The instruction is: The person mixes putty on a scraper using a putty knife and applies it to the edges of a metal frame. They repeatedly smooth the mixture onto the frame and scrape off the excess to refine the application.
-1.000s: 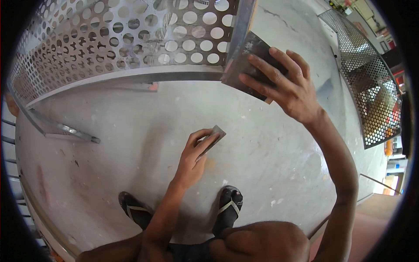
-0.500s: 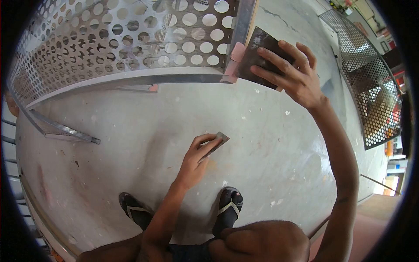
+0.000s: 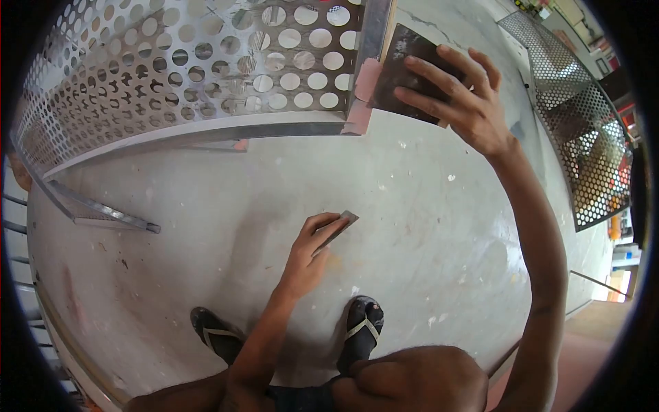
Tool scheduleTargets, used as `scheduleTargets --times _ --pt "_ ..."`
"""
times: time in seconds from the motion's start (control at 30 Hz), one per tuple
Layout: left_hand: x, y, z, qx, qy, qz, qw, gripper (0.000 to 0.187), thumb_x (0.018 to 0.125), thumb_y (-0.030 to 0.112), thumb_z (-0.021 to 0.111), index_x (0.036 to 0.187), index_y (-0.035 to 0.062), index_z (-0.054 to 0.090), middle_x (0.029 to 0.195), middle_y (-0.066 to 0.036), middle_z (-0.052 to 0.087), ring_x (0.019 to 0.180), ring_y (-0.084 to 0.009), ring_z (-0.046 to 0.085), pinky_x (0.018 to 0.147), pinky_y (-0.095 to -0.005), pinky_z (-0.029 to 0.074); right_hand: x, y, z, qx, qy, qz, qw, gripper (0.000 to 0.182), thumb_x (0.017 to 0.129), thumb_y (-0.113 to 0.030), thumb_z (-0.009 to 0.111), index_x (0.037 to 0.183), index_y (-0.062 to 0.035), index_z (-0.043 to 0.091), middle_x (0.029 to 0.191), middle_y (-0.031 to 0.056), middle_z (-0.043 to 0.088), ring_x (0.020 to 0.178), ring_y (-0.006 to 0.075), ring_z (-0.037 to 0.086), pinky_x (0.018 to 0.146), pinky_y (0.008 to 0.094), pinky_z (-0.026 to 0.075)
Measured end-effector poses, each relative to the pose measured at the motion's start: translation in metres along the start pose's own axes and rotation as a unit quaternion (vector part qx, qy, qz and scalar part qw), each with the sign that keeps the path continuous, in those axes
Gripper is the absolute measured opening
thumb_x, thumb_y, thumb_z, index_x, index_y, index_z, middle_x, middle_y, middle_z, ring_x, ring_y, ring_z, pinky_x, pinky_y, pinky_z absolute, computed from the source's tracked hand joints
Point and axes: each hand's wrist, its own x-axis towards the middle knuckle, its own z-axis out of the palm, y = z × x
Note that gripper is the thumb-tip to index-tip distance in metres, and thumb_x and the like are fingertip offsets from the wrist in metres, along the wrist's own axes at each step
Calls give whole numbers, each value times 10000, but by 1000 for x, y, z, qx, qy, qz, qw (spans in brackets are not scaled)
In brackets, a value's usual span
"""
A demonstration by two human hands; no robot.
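My right hand (image 3: 467, 96) is closed on a dark, square, flat filler spreader (image 3: 405, 75), its fingers laid across the face. The spreader's left edge is right at pink filler (image 3: 358, 113) on the corner of a metal frame (image 3: 274, 130). That frame edges a perforated metal panel (image 3: 302, 58), which has large round holes. Lower down, over the floor, my left hand (image 3: 307, 257) pinches a small grey flat scraper (image 3: 340, 230), seen nearly edge-on. The scraper's lower part is hidden by the fingers.
The grey floor (image 3: 206, 206) has paint specks. A metal bracket leg (image 3: 113, 204) juts out under the panel at left. Another perforated panel (image 3: 583, 123) stands at the far right. My sandalled feet (image 3: 362, 326) are below, and a pinkish surface (image 3: 590, 350) is at lower right.
The spreader in my right hand has slid slightly up along the frame corner, and more of the pink filler shows. My left hand holds nearly still; the view has shifted slightly.
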Motion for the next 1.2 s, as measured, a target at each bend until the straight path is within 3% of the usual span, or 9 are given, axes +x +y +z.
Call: scheduleTargets --times 0.13,0.6,0.67,0.73,0.8,0.83,0.93,1.07,1.2 --pt "-3 -11 3 -9 7 -12 1000 406 871 -32 488 1268 -3 573 1285 -140 518 1225 -268 493 1039 -349 382 12 8 -7 -28 62 -28 997 643 658 -429 729 1278 -446 562 1432 -118 472 1357 181 363 1108 423 270" --pt "-7 -14 9 -166 18 -106 980 449 875 -30 453 1319 -10 510 1339 -126 481 1226 -241 499 1012 -368 455 19 20 6 -36 99 3 994 619 728 -302 678 1287 -513 517 1446 -148 443 1329 184 380 1094 440 271" --pt "-9 -21 14 -299 19 -162 940 475 874 22 478 1348 6 469 1337 -120 496 1202 -270 524 978 -445 491 37 20 1 -30 107 -36 993 476 759 -347 673 1228 -411 623 1377 -65 540 1340 210 387 1083 411 263" --pt "-10 -20 17 -387 20 -163 907 466 901 64 482 1361 3 449 1327 -117 510 1176 -271 545 943 -456 513 33 27 -6 -84 -15 -29 996 481 844 -212 629 1278 -414 580 1528 -66 335 1339 214 327 1092 459 272" --pt "-7 -15 18 -471 21 -162 867 464 927 107 487 1374 0 429 1318 -115 524 1149 -272 565 908 -468 535 24 34 17 -46 66 -3 997 632 734 -240 696 1285 -501 530 1433 -150 460 1311 183 400 1085 442 269" --pt "-5 -10 18 -532 21 -170 829 465 943 182 488 1367 1 430 1308 -124 535 1130 -282 575 834 -476 556 20 37 17 -51 97 -17 994 438 805 -236 652 1215 -388 640 1353 -65 558 1306 206 418 1058 389 283" --pt "2 11 15 -609 20 -181 772 486 962 334 472 1346 37 451 1272 -114 559 1084 -293 596 671 -482 563 -7 24 9 -77 112 92 986 515 794 -163 651 1235 -424 612 1380 -99 525 1289 197 425 1080 416 258" --pt "13 32 23 -697 24 -166 697 462 984 423 410 1297 97 505 1196 -79 606 986 -264 639 513 -467 533 -27 -53 -37 248 146 305 908 437 826 25 618 1189 -213 676 1272 148 591 1171 324 543 980 407 416" --pt "29 61 32 -761 30 -121 637 459 994 399 398 1267 41 486 1088 -110 632 807 -262 678 457 -394 556 -38 -142 -84 590 197 282 731 410 855 47 593 1238 -101 610 1265 282 545 1200 422 538 976 440 472"
